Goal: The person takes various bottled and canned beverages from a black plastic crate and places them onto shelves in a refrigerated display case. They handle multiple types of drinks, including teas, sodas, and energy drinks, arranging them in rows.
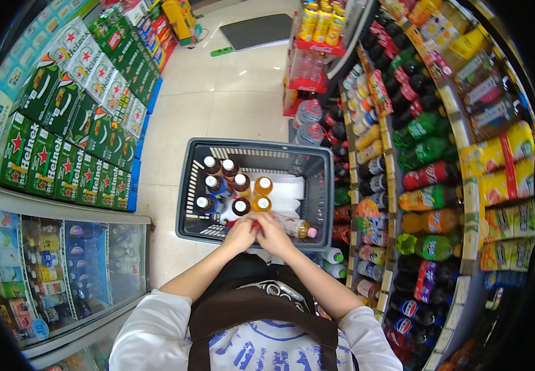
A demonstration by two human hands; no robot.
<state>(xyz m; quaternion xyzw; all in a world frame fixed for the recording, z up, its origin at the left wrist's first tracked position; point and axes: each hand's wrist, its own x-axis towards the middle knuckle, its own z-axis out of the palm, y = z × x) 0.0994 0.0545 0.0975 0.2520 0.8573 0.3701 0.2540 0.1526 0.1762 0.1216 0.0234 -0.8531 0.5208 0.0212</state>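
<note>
A dark grey shopping basket (187, 185) stands in front of me. My left hand (241, 234) and my right hand (273, 236) meet over its near side, fingers curled together. A bit of red shows between them, but what they grip is hidden. Just to the right of my right hand, a bottle with a pink cap (295, 227) lies on its side. Farther in, several white-capped bottles stand upright: dark brown ones (241, 183), blue-labelled ones (215, 185) and orange ones (263, 185). White sheets or packs (288, 188) lie at the basket's right.
Stacked green beer cartons (63, 136) line the left, above a glass-doored drinks cooler (63, 266). Shelves of soft drink bottles (428, 173) run along the right. Beyond the basket are a red drink stand (307, 80), large water bottles (309, 133) and a dark mat (255, 32).
</note>
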